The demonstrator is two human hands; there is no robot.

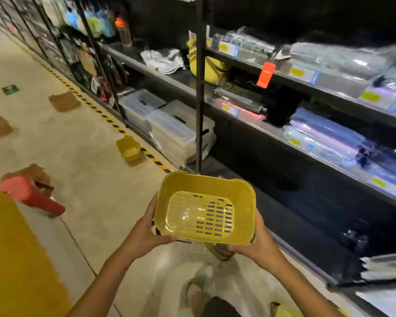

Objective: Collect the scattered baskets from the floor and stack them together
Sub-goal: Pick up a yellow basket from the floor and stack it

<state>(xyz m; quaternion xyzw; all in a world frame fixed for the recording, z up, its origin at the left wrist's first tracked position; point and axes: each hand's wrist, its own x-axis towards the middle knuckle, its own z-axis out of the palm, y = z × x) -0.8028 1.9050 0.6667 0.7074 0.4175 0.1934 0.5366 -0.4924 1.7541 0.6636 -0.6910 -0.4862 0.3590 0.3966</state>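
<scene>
Above the aisle floor (89,156), 2 hands' grip clasps yellow basket (206,207) between them.

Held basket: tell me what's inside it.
Nothing lies inside the basket; its slotted bottom is bare, with dark shelf showing through the slots. Both hands, left and right, grip its sides. Its underside is hidden.

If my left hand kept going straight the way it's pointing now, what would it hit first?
The left hand already grips the yellow basket, so it meets that first. Beyond it, probably the lowest rack shelf, though depth is unclear.
</scene>
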